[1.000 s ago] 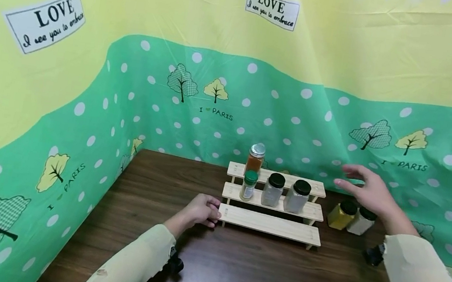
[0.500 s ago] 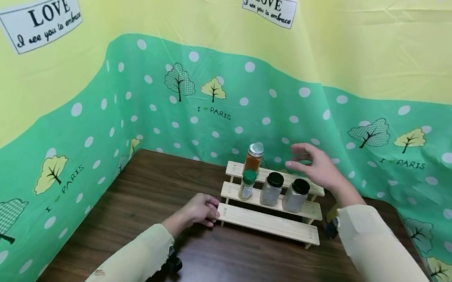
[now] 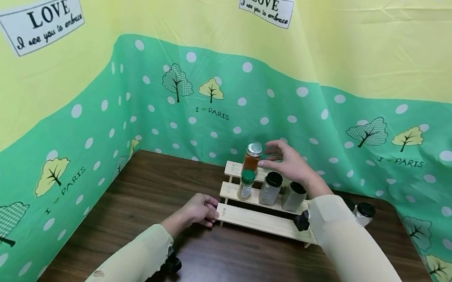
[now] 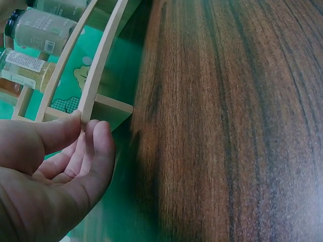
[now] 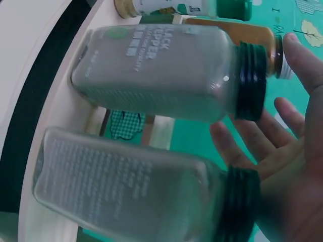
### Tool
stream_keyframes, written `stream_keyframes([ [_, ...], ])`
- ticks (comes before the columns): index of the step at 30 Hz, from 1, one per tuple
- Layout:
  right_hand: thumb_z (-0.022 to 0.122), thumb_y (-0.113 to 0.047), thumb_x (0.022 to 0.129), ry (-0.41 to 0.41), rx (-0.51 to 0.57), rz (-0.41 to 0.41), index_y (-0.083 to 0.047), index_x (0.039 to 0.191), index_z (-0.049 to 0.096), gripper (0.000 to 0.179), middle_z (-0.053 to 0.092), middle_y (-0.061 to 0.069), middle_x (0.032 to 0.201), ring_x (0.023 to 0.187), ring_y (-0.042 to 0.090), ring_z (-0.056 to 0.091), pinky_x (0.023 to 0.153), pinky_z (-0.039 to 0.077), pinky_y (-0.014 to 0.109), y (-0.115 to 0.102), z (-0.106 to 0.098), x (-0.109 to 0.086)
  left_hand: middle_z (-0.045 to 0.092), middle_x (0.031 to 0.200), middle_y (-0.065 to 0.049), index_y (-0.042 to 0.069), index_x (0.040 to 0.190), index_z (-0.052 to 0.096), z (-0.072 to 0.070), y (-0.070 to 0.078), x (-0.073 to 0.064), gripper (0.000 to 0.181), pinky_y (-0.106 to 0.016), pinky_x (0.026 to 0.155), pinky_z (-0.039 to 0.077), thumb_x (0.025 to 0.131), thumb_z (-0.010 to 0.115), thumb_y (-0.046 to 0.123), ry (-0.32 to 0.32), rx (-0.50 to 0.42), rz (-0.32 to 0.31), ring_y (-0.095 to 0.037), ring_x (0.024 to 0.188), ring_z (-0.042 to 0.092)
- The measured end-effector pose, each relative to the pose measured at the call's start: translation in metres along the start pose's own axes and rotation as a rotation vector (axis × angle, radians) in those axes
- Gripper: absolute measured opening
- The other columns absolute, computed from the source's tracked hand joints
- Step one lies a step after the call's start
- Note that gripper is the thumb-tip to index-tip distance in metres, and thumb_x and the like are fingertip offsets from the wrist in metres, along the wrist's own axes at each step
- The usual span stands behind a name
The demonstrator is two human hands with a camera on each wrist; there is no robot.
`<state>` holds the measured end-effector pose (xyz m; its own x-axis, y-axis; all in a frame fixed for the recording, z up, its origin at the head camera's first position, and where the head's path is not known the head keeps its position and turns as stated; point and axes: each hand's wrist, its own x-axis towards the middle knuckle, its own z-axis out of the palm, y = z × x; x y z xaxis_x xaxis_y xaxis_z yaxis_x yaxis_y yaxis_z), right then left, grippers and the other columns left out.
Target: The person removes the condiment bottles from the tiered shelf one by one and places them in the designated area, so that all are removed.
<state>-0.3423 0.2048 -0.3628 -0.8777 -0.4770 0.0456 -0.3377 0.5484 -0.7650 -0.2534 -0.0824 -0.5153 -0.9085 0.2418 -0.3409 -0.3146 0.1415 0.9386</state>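
Silver-lidded and filled with orange-brown spice, the slim clear jar [image 3: 251,162] stands upright at the left end of the top tier of a three-tiered pale wooden rack [image 3: 260,219]. It looks stiff and light enough for one hand, though its smooth sides, probably glass, could slip; I'd take it round the body, just below the lid. The person's right hand [image 3: 289,164] hangs just beside it, thumb and fingers parted, gripping nothing; whether a fingertip touches the jar I can't quite tell from here. On the middle tier stand a small green-capped jar [image 3: 245,187] and two square, black-capped clear jars [image 3: 269,193]. Lower down, the left hand [image 3: 200,208] pinches the left end of the bottom tier. Past the rack's right end, two more dark-capped jars [image 3: 365,211] show, partly hidden by the pale right sleeve [image 3: 351,240]. Dark wood-grain table [image 3: 208,268] lies underneath.
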Motion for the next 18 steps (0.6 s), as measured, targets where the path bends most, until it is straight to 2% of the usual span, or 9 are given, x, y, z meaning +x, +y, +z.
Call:
stream_keyframes([
  [8,0.078,-0.035,0.093,0.004,-0.059,0.037,-0.005,0.147,0.042,0.071,0.056,0.02,0.142,0.129,0.04,0.057,0.106,0.053,0.052,0.003,0.01,0.008,0.066,0.098,-0.015,-0.008,0.131,0.057,0.001,0.001,-0.001,0.045,-0.034,0.064,0.065,0.088,0.07,-0.012,0.002,0.005,-0.001,-0.022,0.075,0.067],
  [18,0.079,-0.038,0.091,-0.008,-0.113,0.048,-0.006,0.144,0.045,0.071,0.062,0.017,0.136,0.129,0.035,0.058,0.106,0.052,0.053,-0.005,0.013,0.017,0.066,0.099,-0.014,-0.008,0.13,0.057,0.0,0.0,-0.001,0.045,-0.035,0.067,0.066,0.088,0.071,-0.011,0.003,0.018,-0.001,-0.022,0.076,0.067],
])
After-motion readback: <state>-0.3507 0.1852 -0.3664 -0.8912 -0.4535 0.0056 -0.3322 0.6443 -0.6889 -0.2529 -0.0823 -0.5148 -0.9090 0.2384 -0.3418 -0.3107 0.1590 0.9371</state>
